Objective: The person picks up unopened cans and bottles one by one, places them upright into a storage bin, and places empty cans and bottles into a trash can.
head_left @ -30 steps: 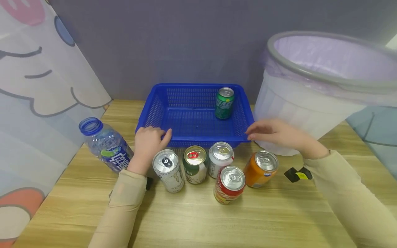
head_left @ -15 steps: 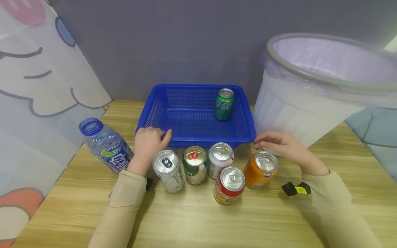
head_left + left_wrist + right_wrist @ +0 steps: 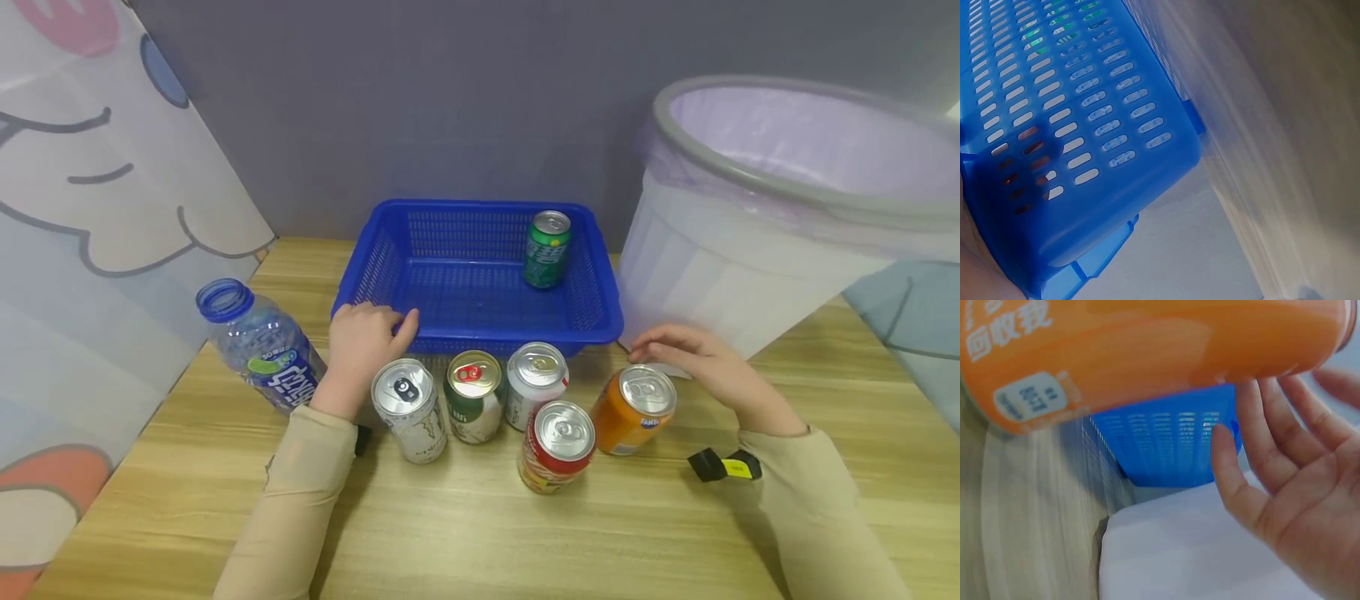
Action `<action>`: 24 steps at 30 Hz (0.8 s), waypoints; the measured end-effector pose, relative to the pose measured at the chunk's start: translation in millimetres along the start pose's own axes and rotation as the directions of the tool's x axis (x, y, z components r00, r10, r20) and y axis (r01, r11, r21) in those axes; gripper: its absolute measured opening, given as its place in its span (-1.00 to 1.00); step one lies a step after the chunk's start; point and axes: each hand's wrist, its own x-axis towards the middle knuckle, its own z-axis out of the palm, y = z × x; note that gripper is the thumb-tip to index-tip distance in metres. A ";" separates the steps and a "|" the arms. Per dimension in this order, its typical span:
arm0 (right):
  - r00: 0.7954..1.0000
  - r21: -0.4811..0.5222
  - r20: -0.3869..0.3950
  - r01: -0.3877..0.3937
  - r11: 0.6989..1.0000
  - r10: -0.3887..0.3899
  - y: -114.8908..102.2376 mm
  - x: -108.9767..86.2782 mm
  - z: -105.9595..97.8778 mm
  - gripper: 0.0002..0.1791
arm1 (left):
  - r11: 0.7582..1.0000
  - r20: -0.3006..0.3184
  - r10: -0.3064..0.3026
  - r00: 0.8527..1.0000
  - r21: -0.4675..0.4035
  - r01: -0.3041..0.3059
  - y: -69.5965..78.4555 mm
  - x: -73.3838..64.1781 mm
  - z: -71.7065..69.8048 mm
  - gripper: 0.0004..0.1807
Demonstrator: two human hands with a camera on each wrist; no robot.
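Observation:
My left hand grips the front left rim of a blue plastic basket. In the left wrist view, skin tones show through the slots of the basket's wall. A green soda can stands upright inside the basket at the right. Just behind an orange Fanta can, my right hand hovers with its fingers loosely bent and holding nothing. In the right wrist view, the palm and fingers are spread beside the orange can; whether the fingertips touch it I cannot tell.
In front of the basket stand a white can, a green and white can, a second white can and a red can. A blue-capless plastic bottle stands left, a lined white bin right.
My right hand has come away from the basket's front right corner, moving right and nearer to me, to the back of the orange can. The left hand stays on the rim.

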 end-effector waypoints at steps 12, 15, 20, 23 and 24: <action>0.920 0.252 0.310 0.164 0.954 -0.240 15.7 -1.5 -7.7 -0.49 | 1.000 0.003 -0.004 1.000 0.001 0.004 0.8 0.7 -1.0 -0.51; 0.932 0.228 0.312 0.113 0.967 -0.183 16.4 -2.3 -7.0 -0.54 | 1.000 0.004 -0.002 1.000 0.003 0.002 0.3 0.6 -0.4 -0.51; 0.915 0.285 0.318 0.156 0.946 -0.247 18.3 -0.8 -6.1 -0.51 | 1.000 0.005 -0.003 1.000 0.002 0.003 -0.7 0.4 0.3 -0.51; 0.902 0.337 0.325 0.170 0.926 -0.284 22.1 0.0 -7.2 -0.48 | 1.000 0.002 0.000 1.000 0.004 0.000 -1.3 0.9 0.5 -0.51; 0.897 0.356 0.329 0.170 0.919 -0.293 24.3 0.1 -8.0 -0.47 | 1.000 0.002 0.001 1.000 0.004 -0.001 -1.4 1.0 0.3 -0.50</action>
